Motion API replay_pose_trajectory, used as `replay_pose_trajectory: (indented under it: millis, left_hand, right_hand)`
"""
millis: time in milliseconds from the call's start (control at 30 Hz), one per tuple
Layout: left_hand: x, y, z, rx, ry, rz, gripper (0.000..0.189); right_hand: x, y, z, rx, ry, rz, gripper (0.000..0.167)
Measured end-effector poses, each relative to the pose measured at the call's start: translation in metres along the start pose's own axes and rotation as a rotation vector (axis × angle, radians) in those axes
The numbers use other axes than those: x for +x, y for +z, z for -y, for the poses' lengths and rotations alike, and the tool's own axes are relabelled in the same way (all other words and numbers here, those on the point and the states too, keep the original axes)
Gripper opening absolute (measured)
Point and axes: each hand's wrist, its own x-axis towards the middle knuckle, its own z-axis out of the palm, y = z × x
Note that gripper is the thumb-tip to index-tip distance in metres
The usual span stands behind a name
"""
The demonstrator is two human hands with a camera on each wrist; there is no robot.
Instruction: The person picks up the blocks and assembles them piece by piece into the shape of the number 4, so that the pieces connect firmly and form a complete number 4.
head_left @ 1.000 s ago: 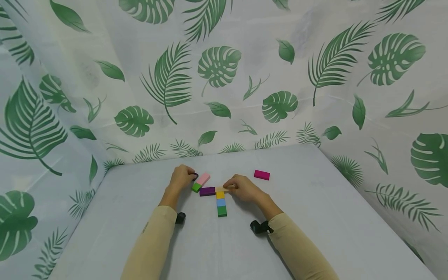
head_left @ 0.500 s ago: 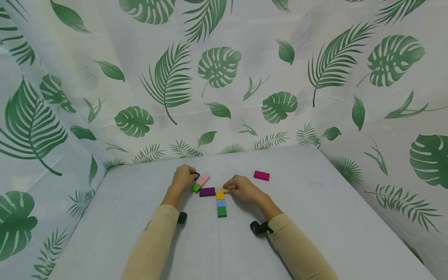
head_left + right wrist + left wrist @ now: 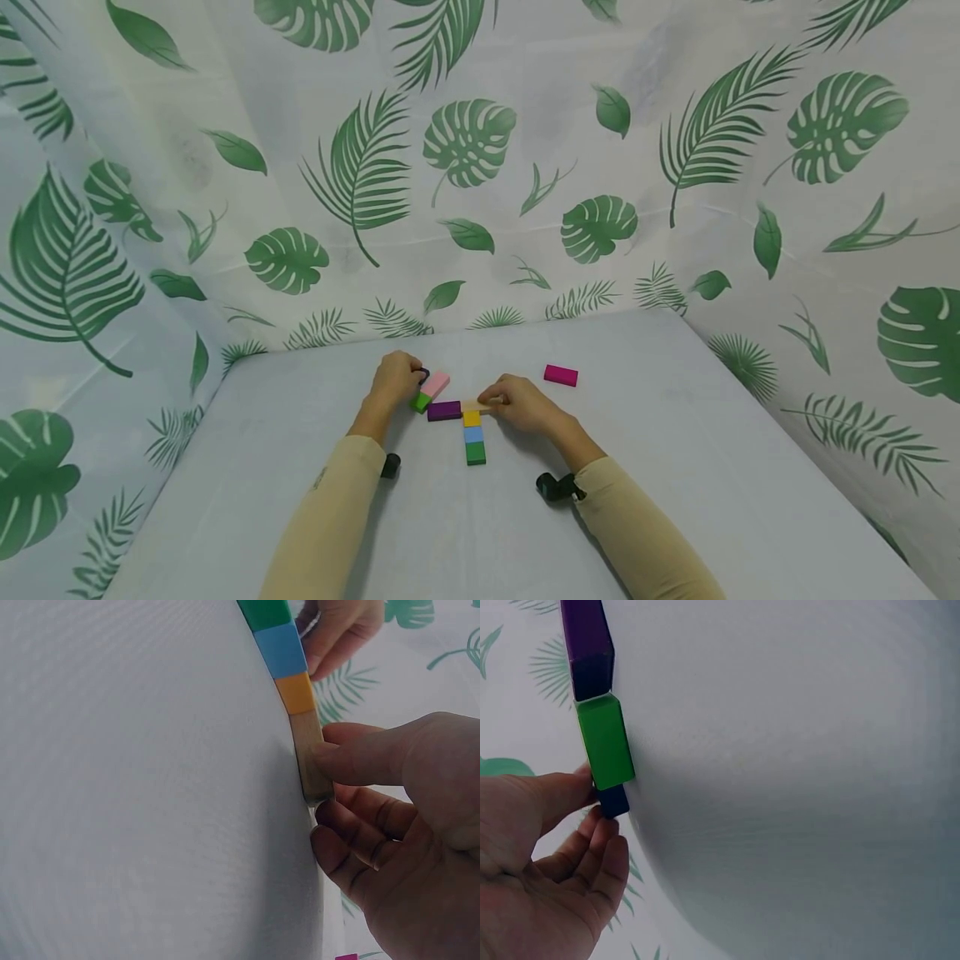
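My left hand point(image 3: 395, 379) pinches a dark blue block point(image 3: 613, 801) between thumb and fingers, right at the pink block point(image 3: 436, 384). A light green block point(image 3: 421, 403) adjoins the pink one's near end, its corner close to a purple block point(image 3: 444, 411). My right hand point(image 3: 522, 403) grips a natural wood block point(image 3: 307, 754), its thumb laid along the side. That wood block lies end to end with the purple one. Below it, a yellow-orange block point(image 3: 471, 419), a light blue block point(image 3: 473, 434) and a dark green block point(image 3: 476, 453) form a column toward me.
A magenta block point(image 3: 561, 376) lies alone on the white table point(image 3: 645, 433), beyond my right hand. Leaf-printed cloth point(image 3: 525, 167) hangs behind the table and along its sides. Black wrist cameras point(image 3: 556, 487) sit at both sleeves.
My left hand has shifted slightly right with the dark blue block, closer in against the pink block. The right hand and the wood block stay where they were.
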Motion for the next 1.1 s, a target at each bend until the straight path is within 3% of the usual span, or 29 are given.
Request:
replay_pose_trajectory:
  millis: [567,1100]
  left_hand:
    - [0.0016,0.0021,-0.0008,-0.004,0.055,-0.019,0.020]
    - [0.0038,0.0036,-0.0019,-0.008,0.042,-0.004,0.024]
  right_hand:
    - [0.0004,-0.0001,-0.0001,0.008,-0.008,0.000,0.024]
    - [0.0001,-0.0001,-0.0002,0.016,-0.010,0.002,0.024]
